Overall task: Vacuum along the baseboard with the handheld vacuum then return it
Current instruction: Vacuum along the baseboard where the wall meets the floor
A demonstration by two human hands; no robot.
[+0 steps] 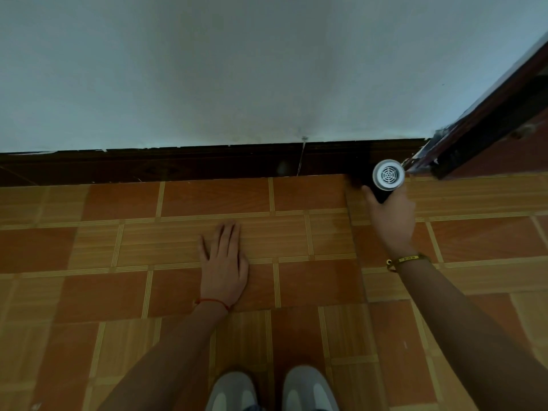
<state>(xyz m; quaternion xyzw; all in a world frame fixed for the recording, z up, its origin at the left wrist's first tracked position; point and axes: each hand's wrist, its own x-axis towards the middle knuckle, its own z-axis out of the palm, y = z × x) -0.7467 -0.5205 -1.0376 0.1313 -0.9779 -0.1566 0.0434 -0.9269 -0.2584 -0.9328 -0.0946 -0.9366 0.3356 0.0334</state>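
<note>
My right hand (393, 216) grips the black handheld vacuum (388, 177), whose white round vented rear cap faces the camera. Its front end points into the dark brown baseboard (207, 163) at the right end, close to the door frame; the nozzle is hidden in shadow. My left hand (224, 262) hovers flat and open over the floor tiles at the centre, fingers slightly apart, holding nothing.
A pale wall (267, 69) rises above the baseboard. A dark wooden door frame (489, 114) slants in at the right edge. Orange and tan patterned floor tiles (118, 277) fill the lower half. My two grey shoes (272, 390) show at the bottom.
</note>
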